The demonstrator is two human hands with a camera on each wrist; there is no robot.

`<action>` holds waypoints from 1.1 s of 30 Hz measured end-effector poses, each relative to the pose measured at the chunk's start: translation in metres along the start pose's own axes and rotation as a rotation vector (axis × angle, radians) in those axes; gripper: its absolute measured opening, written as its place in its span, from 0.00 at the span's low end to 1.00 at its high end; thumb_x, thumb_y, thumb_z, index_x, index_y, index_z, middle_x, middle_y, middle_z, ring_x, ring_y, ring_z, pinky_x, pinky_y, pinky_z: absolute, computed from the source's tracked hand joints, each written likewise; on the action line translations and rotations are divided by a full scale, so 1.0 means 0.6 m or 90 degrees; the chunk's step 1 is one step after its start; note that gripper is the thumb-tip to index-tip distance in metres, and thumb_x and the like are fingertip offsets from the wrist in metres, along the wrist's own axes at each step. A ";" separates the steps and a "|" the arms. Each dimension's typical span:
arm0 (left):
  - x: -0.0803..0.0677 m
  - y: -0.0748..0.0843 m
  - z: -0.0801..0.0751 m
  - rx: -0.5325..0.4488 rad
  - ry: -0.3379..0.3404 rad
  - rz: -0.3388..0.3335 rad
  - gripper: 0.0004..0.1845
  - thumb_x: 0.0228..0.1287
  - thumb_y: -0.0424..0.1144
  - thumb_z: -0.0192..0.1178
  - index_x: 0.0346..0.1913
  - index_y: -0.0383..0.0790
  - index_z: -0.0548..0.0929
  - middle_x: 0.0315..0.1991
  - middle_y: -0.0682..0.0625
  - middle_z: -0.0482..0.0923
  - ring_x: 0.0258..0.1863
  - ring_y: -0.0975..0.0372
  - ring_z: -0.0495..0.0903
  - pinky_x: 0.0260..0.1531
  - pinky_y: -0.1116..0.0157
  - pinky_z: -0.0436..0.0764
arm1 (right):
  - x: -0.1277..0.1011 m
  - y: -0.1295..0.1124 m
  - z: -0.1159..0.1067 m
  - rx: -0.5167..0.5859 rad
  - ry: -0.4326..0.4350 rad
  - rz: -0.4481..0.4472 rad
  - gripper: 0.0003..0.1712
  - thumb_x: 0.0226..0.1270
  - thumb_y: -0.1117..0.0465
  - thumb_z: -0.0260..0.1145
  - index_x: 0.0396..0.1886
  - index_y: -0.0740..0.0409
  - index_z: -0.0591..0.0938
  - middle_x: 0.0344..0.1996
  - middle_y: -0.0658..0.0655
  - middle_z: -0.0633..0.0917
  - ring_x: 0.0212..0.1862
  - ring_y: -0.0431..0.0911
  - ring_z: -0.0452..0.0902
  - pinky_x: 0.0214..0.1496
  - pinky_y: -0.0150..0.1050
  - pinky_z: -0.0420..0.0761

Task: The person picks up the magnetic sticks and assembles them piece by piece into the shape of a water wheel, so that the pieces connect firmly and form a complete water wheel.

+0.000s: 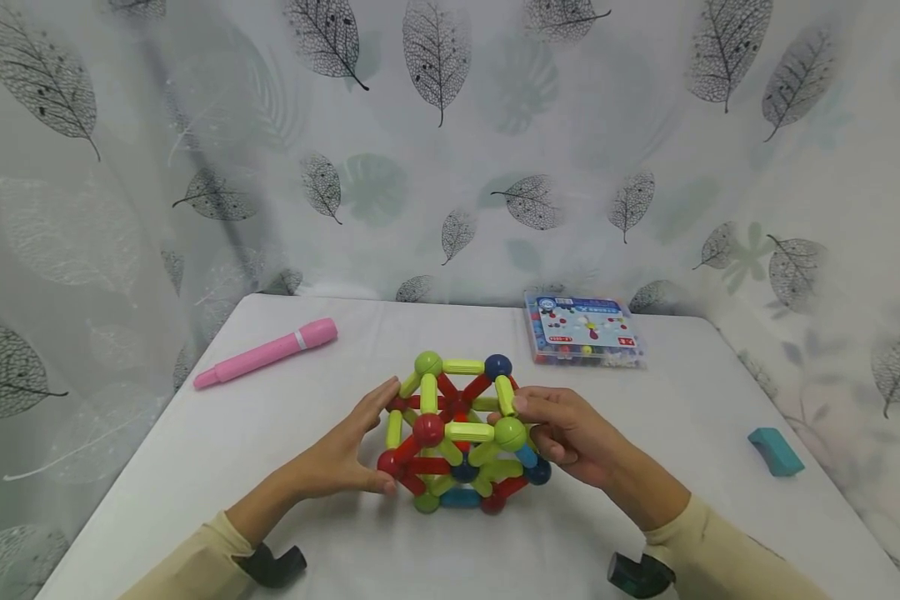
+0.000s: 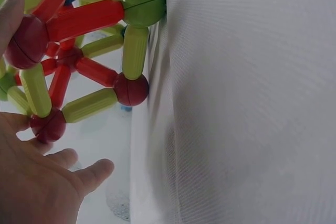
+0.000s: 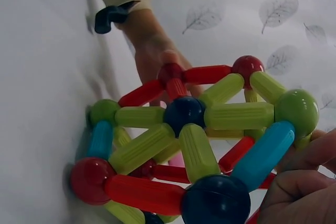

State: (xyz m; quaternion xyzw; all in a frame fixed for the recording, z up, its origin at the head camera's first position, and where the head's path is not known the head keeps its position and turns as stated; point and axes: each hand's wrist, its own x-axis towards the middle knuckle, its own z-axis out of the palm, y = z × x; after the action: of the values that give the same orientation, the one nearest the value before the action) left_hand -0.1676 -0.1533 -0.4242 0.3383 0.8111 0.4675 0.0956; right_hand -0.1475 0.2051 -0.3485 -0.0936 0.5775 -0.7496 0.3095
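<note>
A cube-like frame of magnetic rods and balls (image 1: 457, 433) in red, yellow-green and blue stands on the white table (image 1: 195, 467), near its front. My left hand (image 1: 386, 437) rests against the frame's left face with fairly straight fingers, its thumb on a lower red ball. The left wrist view shows that hand (image 2: 37, 182) spread beside the frame (image 2: 84, 51). My right hand (image 1: 528, 429) grips the frame's right side, thumb and curled fingers pinching near a green ball. In the right wrist view its fingers (image 3: 299, 187) curl beside a light blue rod of the frame (image 3: 184, 145).
A pink pen-like stick (image 1: 266, 352) lies at the back left of the table. A clear box of toy pieces (image 1: 585, 331) sits at the back right. A teal block (image 1: 776, 451) lies near the right edge. A leaf-print curtain (image 1: 450, 125) surrounds the table.
</note>
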 end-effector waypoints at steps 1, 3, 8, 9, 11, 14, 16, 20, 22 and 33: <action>0.000 -0.001 0.000 -0.001 0.000 0.001 0.62 0.51 0.60 0.75 0.82 0.61 0.46 0.82 0.54 0.46 0.78 0.52 0.54 0.68 0.39 0.68 | 0.001 0.001 0.001 0.000 -0.002 0.001 0.17 0.81 0.57 0.55 0.58 0.63 0.79 0.51 0.57 0.89 0.15 0.35 0.71 0.18 0.23 0.64; -0.001 -0.002 0.001 -0.005 -0.001 0.000 0.62 0.51 0.59 0.76 0.82 0.61 0.46 0.82 0.55 0.46 0.78 0.52 0.55 0.68 0.39 0.68 | 0.002 0.002 0.002 -0.005 -0.002 0.001 0.16 0.81 0.57 0.55 0.57 0.64 0.78 0.50 0.57 0.89 0.15 0.34 0.71 0.17 0.23 0.64; -0.003 -0.005 0.003 -0.010 0.001 0.000 0.62 0.51 0.58 0.76 0.83 0.58 0.46 0.82 0.55 0.46 0.78 0.53 0.55 0.68 0.39 0.68 | 0.000 0.003 0.002 -0.082 0.045 -0.001 0.20 0.80 0.55 0.58 0.60 0.66 0.77 0.46 0.55 0.89 0.16 0.36 0.70 0.17 0.25 0.63; -0.004 -0.005 0.004 -0.010 0.000 0.001 0.62 0.51 0.58 0.76 0.83 0.57 0.46 0.82 0.54 0.45 0.78 0.53 0.55 0.68 0.39 0.68 | -0.002 0.003 0.000 -0.114 0.073 -0.010 0.21 0.79 0.54 0.59 0.60 0.66 0.77 0.45 0.55 0.89 0.16 0.37 0.70 0.17 0.26 0.63; -0.005 -0.004 0.005 -0.010 0.001 0.001 0.62 0.51 0.57 0.76 0.83 0.56 0.46 0.83 0.54 0.44 0.78 0.52 0.55 0.68 0.39 0.68 | -0.009 0.004 -0.009 -0.197 0.135 -0.054 0.22 0.78 0.52 0.61 0.61 0.64 0.78 0.43 0.56 0.87 0.20 0.40 0.70 0.19 0.28 0.66; -0.008 -0.001 0.006 -0.011 0.005 -0.002 0.62 0.51 0.57 0.76 0.83 0.58 0.46 0.83 0.54 0.44 0.79 0.51 0.54 0.68 0.40 0.68 | -0.023 0.010 -0.033 -0.365 0.212 -0.140 0.25 0.74 0.51 0.65 0.66 0.55 0.77 0.51 0.57 0.83 0.34 0.46 0.77 0.30 0.32 0.79; -0.011 0.001 0.007 -0.009 0.009 -0.007 0.61 0.52 0.58 0.75 0.83 0.60 0.46 0.83 0.53 0.45 0.79 0.51 0.54 0.68 0.40 0.69 | -0.031 0.019 -0.054 -0.470 0.205 -0.180 0.36 0.69 0.52 0.69 0.74 0.48 0.69 0.63 0.58 0.77 0.53 0.53 0.79 0.46 0.43 0.86; -0.016 0.007 0.008 -0.002 0.014 -0.017 0.61 0.53 0.61 0.74 0.83 0.58 0.46 0.82 0.51 0.49 0.79 0.50 0.54 0.67 0.40 0.70 | -0.040 0.045 -0.083 -0.592 0.095 -0.156 0.61 0.58 0.50 0.78 0.83 0.37 0.49 0.81 0.58 0.54 0.76 0.68 0.57 0.65 0.65 0.74; -0.016 0.010 0.008 0.016 0.021 -0.021 0.61 0.53 0.62 0.73 0.83 0.56 0.47 0.82 0.51 0.50 0.79 0.50 0.54 0.66 0.40 0.71 | -0.038 0.058 -0.089 -0.613 0.059 -0.137 0.67 0.55 0.49 0.80 0.84 0.38 0.45 0.82 0.59 0.50 0.77 0.70 0.52 0.67 0.68 0.70; 0.018 0.009 -0.002 0.064 0.028 -0.069 0.60 0.55 0.59 0.72 0.83 0.54 0.46 0.83 0.48 0.47 0.81 0.48 0.51 0.66 0.38 0.70 | -0.007 0.062 -0.110 -0.632 0.055 -0.101 0.62 0.59 0.46 0.77 0.84 0.44 0.48 0.82 0.60 0.52 0.70 0.73 0.66 0.63 0.69 0.73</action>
State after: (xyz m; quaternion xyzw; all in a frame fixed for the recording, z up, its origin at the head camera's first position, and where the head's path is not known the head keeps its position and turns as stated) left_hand -0.1738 -0.1453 -0.4172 0.2882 0.8526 0.4274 0.0858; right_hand -0.1637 0.2552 -0.4028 -0.2418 0.8677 -0.4093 0.1454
